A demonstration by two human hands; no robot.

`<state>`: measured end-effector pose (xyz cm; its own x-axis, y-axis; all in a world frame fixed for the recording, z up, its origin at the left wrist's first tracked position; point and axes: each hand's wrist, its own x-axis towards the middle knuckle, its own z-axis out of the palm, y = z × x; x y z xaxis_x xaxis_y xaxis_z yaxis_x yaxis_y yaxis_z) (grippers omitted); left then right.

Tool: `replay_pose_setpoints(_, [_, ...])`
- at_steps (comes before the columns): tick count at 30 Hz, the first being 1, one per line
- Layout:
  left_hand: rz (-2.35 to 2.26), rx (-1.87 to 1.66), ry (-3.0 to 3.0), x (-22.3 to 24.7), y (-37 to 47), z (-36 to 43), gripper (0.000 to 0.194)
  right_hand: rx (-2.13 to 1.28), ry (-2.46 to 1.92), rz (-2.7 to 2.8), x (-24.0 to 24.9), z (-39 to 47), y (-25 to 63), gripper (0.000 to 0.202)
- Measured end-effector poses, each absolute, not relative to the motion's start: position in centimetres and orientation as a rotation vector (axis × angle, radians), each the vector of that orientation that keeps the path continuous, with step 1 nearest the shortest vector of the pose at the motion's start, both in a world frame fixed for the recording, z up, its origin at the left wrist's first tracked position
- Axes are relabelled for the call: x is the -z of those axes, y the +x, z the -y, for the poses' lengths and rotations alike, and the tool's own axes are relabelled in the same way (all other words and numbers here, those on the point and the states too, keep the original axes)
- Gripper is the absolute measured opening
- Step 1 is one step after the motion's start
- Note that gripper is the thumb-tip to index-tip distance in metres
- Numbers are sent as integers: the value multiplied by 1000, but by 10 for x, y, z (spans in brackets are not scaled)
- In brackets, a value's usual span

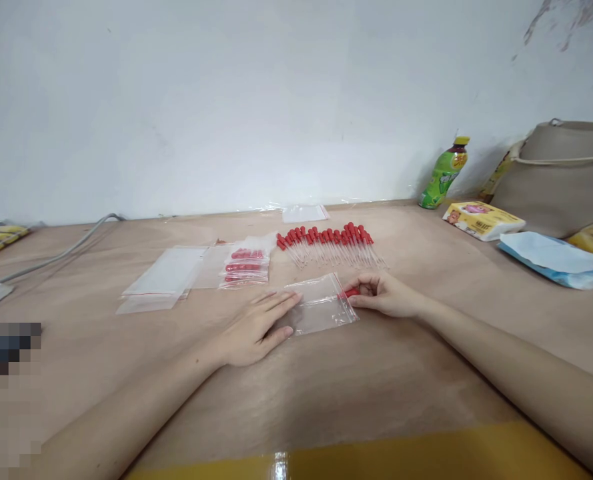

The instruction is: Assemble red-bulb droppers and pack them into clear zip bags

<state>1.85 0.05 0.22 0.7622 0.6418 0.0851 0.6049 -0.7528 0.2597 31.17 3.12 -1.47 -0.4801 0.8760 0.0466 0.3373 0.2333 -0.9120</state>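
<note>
A clear zip bag (321, 310) lies flat on the table, its red-lined mouth toward the right. My left hand (259, 327) rests on the bag's left end, fingers stretched out and thumb apart. Between thumb and fingertips my right hand (383, 295) pinches the red bulb of a dropper (352, 292) at the bag's mouth. The dropper's thin tube points left and appears to be inside the bag, though it is hard to make out. Just beyond the hands spreads a row of droppers (326, 240) with red bulbs and clear tubes. Left of them lie filled zip bags (246, 267) holding red-bulbed droppers.
A stack of flat zip bags (163, 277) is at the left, and another bag (303, 213) lies by the wall. On the right stand a green bottle (443, 173), a tissue pack (483, 220), a blue-white packet (559, 259) and a grey bag (556, 180). A cable (71, 248) crosses the left side.
</note>
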Motion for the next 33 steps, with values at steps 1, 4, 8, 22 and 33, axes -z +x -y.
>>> replay_pose_setpoints(1, [-964, -255, 2749, -2, 19, -1, 52, -1152, -1104, 1985, 14, -32, 313, 34])
replay_pose_setpoints(4, [-935, -261, 2756, -2, 18, -2, 51, -1066, -1105, 2035, 14, -34, 313, 32])
replay_pose_setpoints(8, [-939, -256, 2749, 0, 18, -2, 52, -1184, -1165, 1913, 15, -31, 304, 33])
replay_pose_setpoints(22, [-921, -305, 2737, -2, 19, -1, 51, -1634, -1103, 1640, 11, -21, 289, 37])
replay_pose_setpoints(33, [-879, -483, 2613, 0, 18, -5, 44, -1510, -1172, 1713, 15, -38, 313, 34])
